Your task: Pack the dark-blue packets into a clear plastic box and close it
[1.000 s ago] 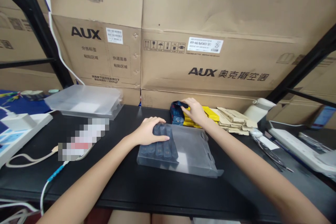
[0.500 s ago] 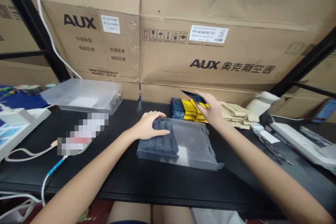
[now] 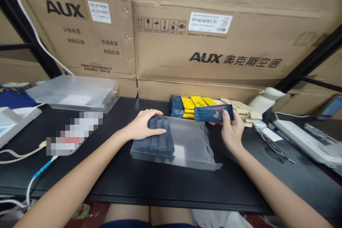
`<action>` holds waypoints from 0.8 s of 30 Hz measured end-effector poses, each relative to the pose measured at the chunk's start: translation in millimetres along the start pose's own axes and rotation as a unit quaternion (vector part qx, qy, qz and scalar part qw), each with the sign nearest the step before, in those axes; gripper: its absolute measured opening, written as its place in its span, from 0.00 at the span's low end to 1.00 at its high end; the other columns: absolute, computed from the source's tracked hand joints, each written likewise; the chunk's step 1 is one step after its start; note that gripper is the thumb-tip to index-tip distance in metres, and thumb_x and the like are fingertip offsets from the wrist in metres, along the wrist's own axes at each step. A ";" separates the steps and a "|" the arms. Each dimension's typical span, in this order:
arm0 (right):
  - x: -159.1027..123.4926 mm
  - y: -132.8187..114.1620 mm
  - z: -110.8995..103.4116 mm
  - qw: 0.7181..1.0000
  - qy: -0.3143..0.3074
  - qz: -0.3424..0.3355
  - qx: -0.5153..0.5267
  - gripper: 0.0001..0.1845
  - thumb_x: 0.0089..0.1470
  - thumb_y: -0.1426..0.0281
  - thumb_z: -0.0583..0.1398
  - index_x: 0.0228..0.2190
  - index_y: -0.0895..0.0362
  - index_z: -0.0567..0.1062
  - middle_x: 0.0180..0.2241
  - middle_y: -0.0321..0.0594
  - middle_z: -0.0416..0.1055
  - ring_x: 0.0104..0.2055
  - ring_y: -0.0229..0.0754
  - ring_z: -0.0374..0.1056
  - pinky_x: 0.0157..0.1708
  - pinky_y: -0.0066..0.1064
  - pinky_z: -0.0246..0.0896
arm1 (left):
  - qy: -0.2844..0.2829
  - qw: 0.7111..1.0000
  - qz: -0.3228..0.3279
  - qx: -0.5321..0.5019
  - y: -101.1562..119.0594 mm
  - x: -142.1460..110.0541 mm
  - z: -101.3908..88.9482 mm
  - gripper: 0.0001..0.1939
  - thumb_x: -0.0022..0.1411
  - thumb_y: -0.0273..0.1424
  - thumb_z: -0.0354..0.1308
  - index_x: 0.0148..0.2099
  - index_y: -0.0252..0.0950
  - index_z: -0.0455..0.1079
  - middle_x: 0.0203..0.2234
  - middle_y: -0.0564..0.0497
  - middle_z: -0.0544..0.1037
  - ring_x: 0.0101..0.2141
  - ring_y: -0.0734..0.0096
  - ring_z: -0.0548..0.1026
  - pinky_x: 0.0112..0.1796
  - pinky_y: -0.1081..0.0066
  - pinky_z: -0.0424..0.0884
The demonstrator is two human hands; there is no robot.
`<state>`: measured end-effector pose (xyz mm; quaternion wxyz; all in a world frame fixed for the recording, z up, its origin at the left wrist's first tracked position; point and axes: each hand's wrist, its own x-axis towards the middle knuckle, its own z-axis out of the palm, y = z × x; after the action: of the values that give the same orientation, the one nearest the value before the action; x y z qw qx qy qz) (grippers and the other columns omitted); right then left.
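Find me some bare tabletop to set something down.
The black table is free between the clear case and front edge, and towards the right forearm. Crowded: the back, with blue packets, yellow packets and white bottle.

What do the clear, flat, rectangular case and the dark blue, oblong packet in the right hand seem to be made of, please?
The clear case looks like thin, smooth, slightly cloudy plastic: the dark packets inside show through it. The dark blue packet seems to be smooth coated paper or plastic film, judging by its flat printed face and straight edges; which one is unclear.
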<state>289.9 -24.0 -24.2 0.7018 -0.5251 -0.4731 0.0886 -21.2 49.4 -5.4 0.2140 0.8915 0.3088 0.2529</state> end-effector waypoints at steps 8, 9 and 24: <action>-2.0 -3.0 -4.9 0.995 0.012 -0.059 -0.080 0.19 0.57 0.53 0.55 0.29 0.55 0.71 0.24 0.35 0.66 0.23 0.38 0.62 0.25 0.34 0.64 | 0.000 1.000 -0.003 -0.001 -2.0 -0.5 1.0 0.30 0.53 0.51 0.59 0.53 0.41 0.65 0.48 0.48 0.72 0.49 0.58 0.68 0.52 0.57 0.61; -1.8 -2.8 -6.2 0.992 0.011 -0.073 -0.102 0.20 0.57 0.53 0.54 0.26 0.55 0.70 0.23 0.35 0.65 0.24 0.38 0.61 0.26 0.32 0.62 | 0.000 1.000 -0.002 0.000 -1.9 -0.6 0.9 0.30 0.53 0.51 0.59 0.53 0.42 0.65 0.48 0.48 0.72 0.49 0.58 0.68 0.52 0.57 0.61; 0.1 -3.6 0.1 0.975 -0.104 0.173 0.095 0.21 0.41 0.54 0.68 0.32 0.53 0.71 0.20 0.30 0.70 0.14 0.37 0.66 0.14 0.29 0.67 | 0.003 1.000 -0.005 0.001 0.4 -0.4 0.0 0.29 0.53 0.51 0.60 0.53 0.41 0.65 0.48 0.47 0.72 0.49 0.55 0.68 0.52 0.55 0.62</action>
<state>288.5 -25.4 -21.2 0.6693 -0.5182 -0.4347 0.3075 -21.2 48.9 -5.3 0.2133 0.8894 0.3145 0.2540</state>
